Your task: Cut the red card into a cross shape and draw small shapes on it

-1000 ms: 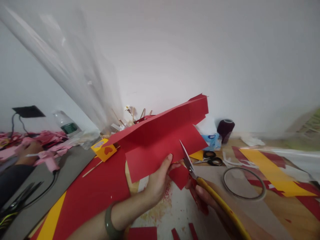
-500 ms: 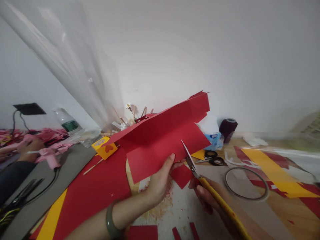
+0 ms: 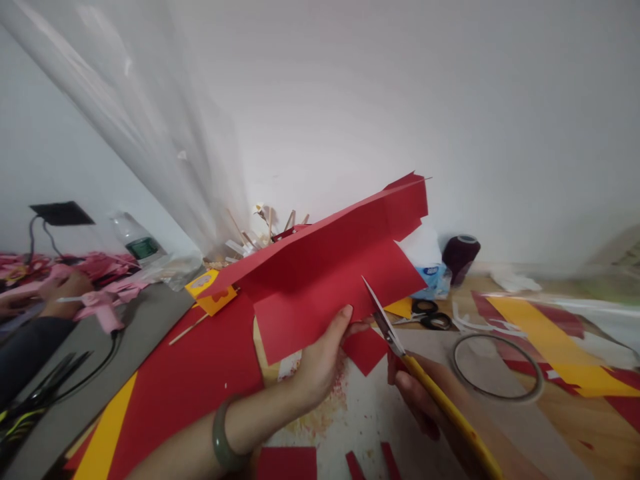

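A folded sheet of red card (image 3: 320, 287) is pinched along its lower edge by my left hand (image 3: 327, 353), thumb on the near face and fingers behind. It is creased lengthwise and has notches cut at its right end. My right hand (image 3: 420, 393) grips scissors with yellow handles (image 3: 445, 400). Their blade (image 3: 377, 310) points up and left across the card's lower edge, just right of my left thumb. How far the other blade sits behind the card is hidden. Beneath lie a small red card piece (image 3: 367, 350) and narrow red strips (image 3: 389, 460).
Black-handled scissors (image 3: 434, 319), a tape roll (image 3: 497, 367), a tissue pack (image 3: 434, 280) and a dark thread spool (image 3: 460, 257) stand right. Left are a yellow paper box (image 3: 217, 301), a pink glue gun (image 3: 104, 310) and another person's hand (image 3: 67, 290).
The card's right end has moved slightly up and right. My right hand and the scissors have shifted a little right with it. Both grips are unchanged.
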Demonstrator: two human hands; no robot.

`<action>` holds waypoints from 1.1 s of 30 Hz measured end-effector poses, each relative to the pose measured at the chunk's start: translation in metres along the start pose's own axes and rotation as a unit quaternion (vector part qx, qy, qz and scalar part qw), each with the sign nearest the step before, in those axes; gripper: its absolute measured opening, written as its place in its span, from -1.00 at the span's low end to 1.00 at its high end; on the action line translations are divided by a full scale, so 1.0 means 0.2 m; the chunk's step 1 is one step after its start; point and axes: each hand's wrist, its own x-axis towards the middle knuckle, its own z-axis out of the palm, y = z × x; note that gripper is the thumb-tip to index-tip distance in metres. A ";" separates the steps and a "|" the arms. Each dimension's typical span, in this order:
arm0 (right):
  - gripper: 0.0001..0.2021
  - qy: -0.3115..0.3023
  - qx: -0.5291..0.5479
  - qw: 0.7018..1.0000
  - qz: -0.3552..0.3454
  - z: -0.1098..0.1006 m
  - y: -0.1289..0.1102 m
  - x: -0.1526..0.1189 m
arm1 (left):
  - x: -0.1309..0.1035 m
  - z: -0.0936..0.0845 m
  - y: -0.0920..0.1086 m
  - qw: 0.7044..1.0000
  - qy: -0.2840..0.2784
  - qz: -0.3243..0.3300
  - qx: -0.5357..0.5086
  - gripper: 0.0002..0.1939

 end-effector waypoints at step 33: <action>-0.31 0.045 0.023 0.997 0.051 0.04 0.00 0.00 | -0.01 0.01 0.02 1.000 0.007 -0.008 -0.012 -0.52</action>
